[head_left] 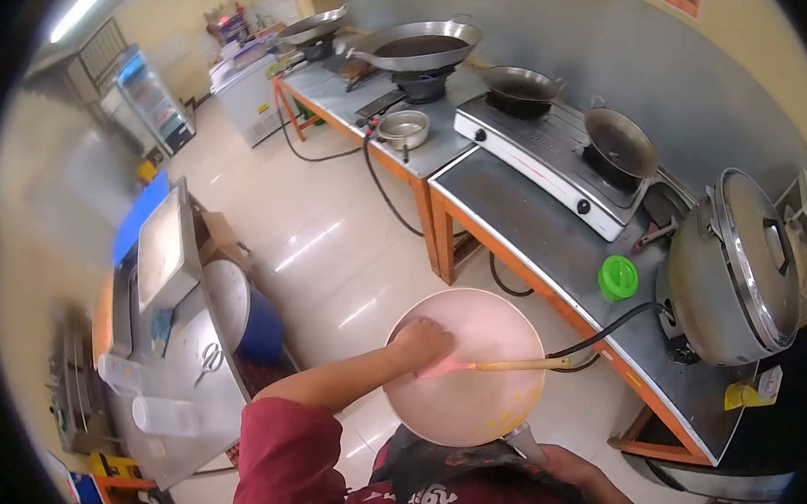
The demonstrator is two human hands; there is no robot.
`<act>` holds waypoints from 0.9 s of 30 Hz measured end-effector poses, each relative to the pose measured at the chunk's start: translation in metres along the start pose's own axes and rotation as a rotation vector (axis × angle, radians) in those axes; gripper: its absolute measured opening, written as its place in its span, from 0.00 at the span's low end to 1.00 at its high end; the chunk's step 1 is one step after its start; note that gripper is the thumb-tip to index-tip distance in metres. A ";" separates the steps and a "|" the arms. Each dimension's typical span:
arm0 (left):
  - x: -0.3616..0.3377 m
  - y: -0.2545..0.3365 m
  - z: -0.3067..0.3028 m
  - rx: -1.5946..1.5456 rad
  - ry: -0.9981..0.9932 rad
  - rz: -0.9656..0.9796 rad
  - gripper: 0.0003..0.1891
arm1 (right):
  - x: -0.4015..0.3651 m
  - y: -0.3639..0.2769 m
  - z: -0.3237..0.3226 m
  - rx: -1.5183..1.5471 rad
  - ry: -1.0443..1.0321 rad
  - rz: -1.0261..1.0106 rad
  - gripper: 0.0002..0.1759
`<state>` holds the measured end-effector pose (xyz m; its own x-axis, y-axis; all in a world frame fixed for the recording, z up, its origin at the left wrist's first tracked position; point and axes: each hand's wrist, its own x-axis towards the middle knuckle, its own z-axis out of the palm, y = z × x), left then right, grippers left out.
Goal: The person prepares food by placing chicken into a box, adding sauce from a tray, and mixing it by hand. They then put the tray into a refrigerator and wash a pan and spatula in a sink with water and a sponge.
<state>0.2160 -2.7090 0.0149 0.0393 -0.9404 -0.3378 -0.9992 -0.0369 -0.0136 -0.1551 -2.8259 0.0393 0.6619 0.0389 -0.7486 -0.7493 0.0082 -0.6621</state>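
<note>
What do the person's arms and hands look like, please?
Both hands are bare, with no gloves. The left hand comes from a dark red sleeve that ends near the elbow. Of the right hand only a little shows; its sleeve is out of view.

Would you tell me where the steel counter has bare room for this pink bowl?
The bare strip of counter in front of the two-burner stove, left of the green lid. Crowded beyond, by the big lidded pot.

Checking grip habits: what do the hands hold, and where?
Left hand grips the spatula at its pink end; right hand seems to hold the pan by its handle.
</note>
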 end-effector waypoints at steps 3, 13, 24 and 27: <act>-0.039 0.000 0.033 -0.057 0.243 -0.178 0.12 | 0.013 0.014 0.022 -0.099 -0.033 -0.076 0.19; -0.450 0.170 -0.042 -2.056 1.306 0.271 0.12 | 0.025 0.036 0.201 -0.263 -0.154 0.028 0.12; -0.800 0.378 -0.009 -1.567 1.999 0.608 0.18 | 0.040 -0.087 0.504 -0.768 -0.711 0.096 0.11; -0.874 0.375 0.021 -1.446 2.155 0.503 0.18 | 0.070 -0.130 0.626 -0.859 -0.932 0.162 0.12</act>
<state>-0.1928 -1.8933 0.2854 0.7337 0.1275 0.6674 -0.4059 0.8700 0.2800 -0.0239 -2.1987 0.0943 0.0391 0.6644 -0.7463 -0.3356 -0.6948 -0.6361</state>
